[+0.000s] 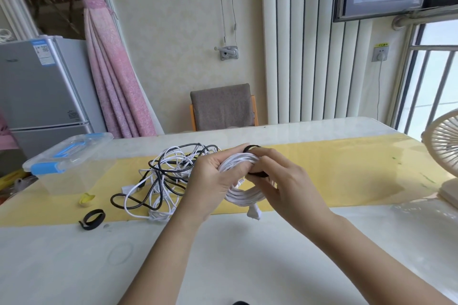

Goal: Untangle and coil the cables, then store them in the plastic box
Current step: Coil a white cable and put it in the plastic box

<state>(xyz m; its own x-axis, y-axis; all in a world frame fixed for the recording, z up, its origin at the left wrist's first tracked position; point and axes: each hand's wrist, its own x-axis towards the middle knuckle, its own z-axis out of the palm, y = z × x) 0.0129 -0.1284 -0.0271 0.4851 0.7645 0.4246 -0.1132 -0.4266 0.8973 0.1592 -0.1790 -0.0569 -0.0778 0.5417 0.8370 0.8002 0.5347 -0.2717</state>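
Note:
I hold a coiled white cable (244, 195) above the table's yellow runner. My left hand (210, 181) grips the coil's left side. My right hand (285, 181) pinches a black strap (257, 174) wrapped around the coil's top. The cable's white plug (254, 213) hangs below the coil. To the left lies a tangle of white and black cables (161, 178). The clear plastic box (67, 166) with blue latches and its lid on stands at the table's left edge.
A second black strap (93, 218) and a small yellow object (86, 199) lie on the table in front of the box. A cream desk fan (443, 156) stands at the right edge. A grey chair (223, 106) sits behind the table.

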